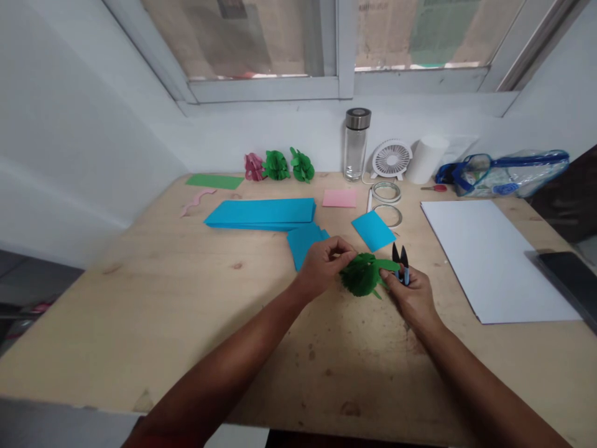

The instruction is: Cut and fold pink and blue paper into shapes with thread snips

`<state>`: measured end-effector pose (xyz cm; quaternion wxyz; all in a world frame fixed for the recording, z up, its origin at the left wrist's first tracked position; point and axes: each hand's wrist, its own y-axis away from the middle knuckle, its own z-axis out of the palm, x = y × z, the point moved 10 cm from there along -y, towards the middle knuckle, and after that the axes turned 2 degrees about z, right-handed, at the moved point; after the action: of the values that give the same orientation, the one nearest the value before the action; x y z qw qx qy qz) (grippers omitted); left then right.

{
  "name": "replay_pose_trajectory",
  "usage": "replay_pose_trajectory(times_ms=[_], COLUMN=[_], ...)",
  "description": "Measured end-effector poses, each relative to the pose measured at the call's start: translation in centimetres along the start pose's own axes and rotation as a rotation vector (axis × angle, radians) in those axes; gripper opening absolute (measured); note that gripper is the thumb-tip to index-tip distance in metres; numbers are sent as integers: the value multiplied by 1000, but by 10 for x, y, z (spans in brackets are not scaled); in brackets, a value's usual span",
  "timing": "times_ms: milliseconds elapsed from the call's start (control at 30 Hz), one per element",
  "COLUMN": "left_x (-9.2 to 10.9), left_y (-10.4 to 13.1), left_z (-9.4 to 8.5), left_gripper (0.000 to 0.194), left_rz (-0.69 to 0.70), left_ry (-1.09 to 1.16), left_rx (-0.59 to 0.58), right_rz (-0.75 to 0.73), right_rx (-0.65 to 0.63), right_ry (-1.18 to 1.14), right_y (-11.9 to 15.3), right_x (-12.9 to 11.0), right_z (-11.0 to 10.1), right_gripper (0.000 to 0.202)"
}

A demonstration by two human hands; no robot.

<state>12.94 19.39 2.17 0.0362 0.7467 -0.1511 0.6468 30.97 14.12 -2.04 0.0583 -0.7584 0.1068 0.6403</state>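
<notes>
A crumpled green paper flower (360,275) is held just above the wooden table, between my two hands. My left hand (325,262) is closed in a pinch at the flower's upper left edge. On the other side, my right hand (415,298) has its thumb on a green paper strip of the flower. The same hand also grips small thread snips (402,260), their dark blades apart and pointing up. Blue paper pieces (303,241) lie beside my left hand, partly hidden by it. A single blue paper sheet (374,230) rests just beyond the flower.
Folded blue paper (261,213), pink paper (339,198) and tape rolls (387,193) lie farther back. Finished paper flowers (276,165), a glass bottle (357,146) and a fan (392,158) line the wall. White board (494,261) and a phone (566,280) are at right.
</notes>
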Motion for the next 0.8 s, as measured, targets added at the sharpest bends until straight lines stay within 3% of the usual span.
replay_pose_trajectory(times_ms=[500,667,800], left_x=[-14,-6,14], left_y=[2,6,11], left_z=[-4,-3,-6], left_gripper=[15,12,16], left_rz=[-61,-4,103], left_ry=[34,-20,-111], left_rx=[18,-3,14], right_rz=[-21,-32,-26], right_rx=[-13,-22,-30], right_ry=[-89,-78,-96], right_y=[-1,-1,-1], right_x=[2,3,6], right_z=[2,2,3], right_gripper=[15,15,15])
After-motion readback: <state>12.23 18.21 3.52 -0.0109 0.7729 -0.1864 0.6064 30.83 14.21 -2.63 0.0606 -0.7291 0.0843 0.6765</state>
